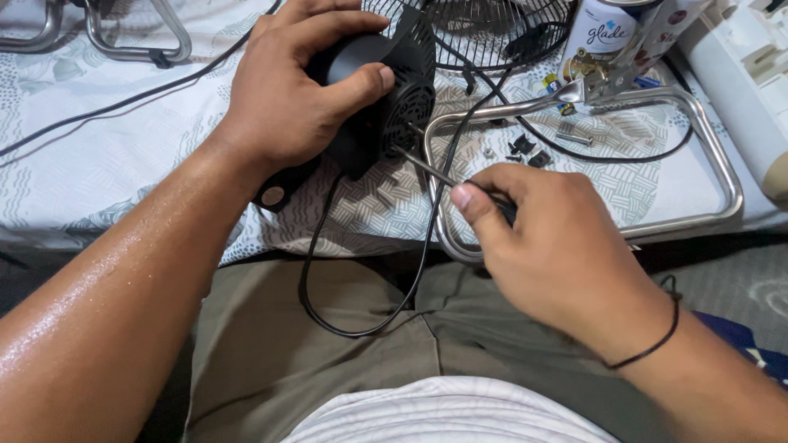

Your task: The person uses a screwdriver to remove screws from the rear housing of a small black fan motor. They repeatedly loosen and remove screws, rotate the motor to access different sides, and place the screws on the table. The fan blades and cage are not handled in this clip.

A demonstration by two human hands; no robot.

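My left hand (pixel 291 90) grips a black fan motor housing (pixel 390 98) with a vented back cover, holding it up on a patterned cloth. In my right hand (pixel 546 238) is a screwdriver (pixel 427 168); its metal shaft points up-left, and the tip touches the housing's vented cover. A black power cord (pixel 316 271) runs from the housing and loops down over my lap.
A bent chrome tube stand (pixel 722 164) lies on the cloth to the right, with small loose screws and black clips (pixel 525 148) inside it. A black wire fan grille (pixel 484 33) sits behind. Spray cans (pixel 603 37) and a white appliance (pixel 739 74) stand at the back right.
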